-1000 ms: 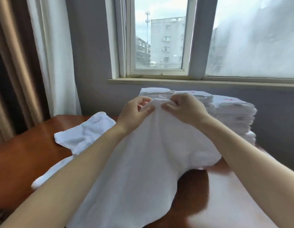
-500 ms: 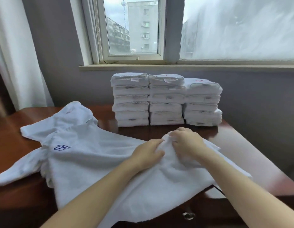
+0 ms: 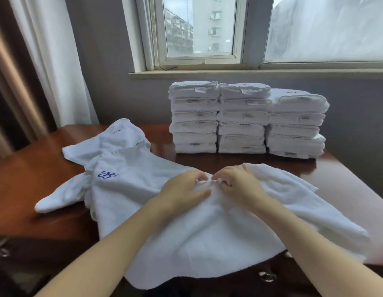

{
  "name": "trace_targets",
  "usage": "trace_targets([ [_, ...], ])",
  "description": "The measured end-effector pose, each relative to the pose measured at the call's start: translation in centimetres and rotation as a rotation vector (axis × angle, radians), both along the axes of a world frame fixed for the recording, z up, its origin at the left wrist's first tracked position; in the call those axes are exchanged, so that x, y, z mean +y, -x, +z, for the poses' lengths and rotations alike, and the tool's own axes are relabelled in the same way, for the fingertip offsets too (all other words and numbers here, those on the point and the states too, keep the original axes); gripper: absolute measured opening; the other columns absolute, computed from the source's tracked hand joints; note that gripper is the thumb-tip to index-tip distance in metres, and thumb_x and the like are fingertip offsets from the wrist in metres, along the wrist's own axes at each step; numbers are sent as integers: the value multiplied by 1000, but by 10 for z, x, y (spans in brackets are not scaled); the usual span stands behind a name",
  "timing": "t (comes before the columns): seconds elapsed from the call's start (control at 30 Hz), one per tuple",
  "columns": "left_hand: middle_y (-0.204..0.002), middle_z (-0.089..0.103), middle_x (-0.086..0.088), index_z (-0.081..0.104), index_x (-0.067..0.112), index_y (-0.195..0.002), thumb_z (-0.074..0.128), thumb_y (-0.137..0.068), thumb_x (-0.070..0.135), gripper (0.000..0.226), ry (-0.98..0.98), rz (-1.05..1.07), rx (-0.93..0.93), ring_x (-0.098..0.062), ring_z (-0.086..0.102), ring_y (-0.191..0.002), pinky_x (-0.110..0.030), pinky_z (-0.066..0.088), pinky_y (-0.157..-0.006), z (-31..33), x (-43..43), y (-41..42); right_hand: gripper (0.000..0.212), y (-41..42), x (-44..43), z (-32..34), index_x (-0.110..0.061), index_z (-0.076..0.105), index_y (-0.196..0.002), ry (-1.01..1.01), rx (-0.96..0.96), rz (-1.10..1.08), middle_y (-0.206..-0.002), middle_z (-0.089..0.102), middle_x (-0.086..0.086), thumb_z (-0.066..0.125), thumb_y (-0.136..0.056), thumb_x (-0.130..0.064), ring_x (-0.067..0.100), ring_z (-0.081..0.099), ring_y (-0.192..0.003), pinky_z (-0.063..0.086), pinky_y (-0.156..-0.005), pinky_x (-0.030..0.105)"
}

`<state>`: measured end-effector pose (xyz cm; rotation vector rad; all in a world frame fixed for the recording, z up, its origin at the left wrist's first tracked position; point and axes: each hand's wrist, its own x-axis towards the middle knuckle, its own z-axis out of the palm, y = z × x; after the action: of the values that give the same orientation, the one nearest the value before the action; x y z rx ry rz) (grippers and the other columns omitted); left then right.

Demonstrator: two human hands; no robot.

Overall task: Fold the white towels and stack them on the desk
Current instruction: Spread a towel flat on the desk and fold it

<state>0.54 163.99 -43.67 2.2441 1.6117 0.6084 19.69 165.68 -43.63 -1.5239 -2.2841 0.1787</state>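
A white towel [image 3: 207, 239] lies spread over the front of the dark wooden desk [image 3: 36, 174] and hangs over its near edge. My left hand [image 3: 182, 189] and my right hand [image 3: 239, 183] meet at the towel's far edge and pinch the bunched cloth between fingers and thumbs. More loose white towels [image 3: 113, 151], one with a blue embroidered mark, lie crumpled to the left. Three stacks of folded white towels [image 3: 244, 118] stand side by side at the back of the desk.
A grey wall and window sill [image 3: 250, 73] run behind the stacks. Curtains [image 3: 46, 61] hang at the left. Drawer handles [image 3: 266, 276] show on the desk front below the hanging towel.
The towel was held up in front of the stacks a second ago; both hands have brought it down onto the desk. Since then the hands have stayed together on its far edge.
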Motion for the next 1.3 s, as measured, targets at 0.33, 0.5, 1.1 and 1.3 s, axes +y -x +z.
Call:
trace_targets([
  [0.33, -112, 63, 12, 64, 26, -111, 62, -85, 18, 28, -250, 401, -76, -12, 55, -110, -34, 48, -91, 35, -21, 103, 30, 89, -2, 23, -31, 72, -109, 159, 347, 162, -104, 70, -17, 53, -88, -20, 3, 61, -94, 53, -85, 31],
  [0.5, -127, 51, 13, 61, 36, -117, 57, -73, 36, 44, -51, 455, 0, -12, 35, -130, -33, 38, -104, 39, -37, 157, 22, 148, 4, 27, -36, 70, -104, 269, 409, 276, -87, 65, -22, 66, -82, -35, -6, 58, -78, 50, -74, 26],
  [1.1, -142, 43, 7, 38, 36, -147, 73, -77, 48, 79, -375, 94, -451, -5, 38, -134, -26, 36, -109, 63, 1, 60, 34, 79, 17, 89, -26, 71, -93, 249, 923, 111, -81, 70, 0, 47, -90, -2, 15, 68, -71, 56, -49, 32],
  [1.3, -145, 45, 4, 22, 34, -150, 83, -47, 66, 124, 117, -34, -728, -14, 47, -131, -36, 47, -102, 43, 21, -16, 31, 9, 18, 132, -22, 67, -91, 73, 1334, -88, -88, 67, 3, 45, -92, 0, 19, 66, -82, 57, -55, 32],
])
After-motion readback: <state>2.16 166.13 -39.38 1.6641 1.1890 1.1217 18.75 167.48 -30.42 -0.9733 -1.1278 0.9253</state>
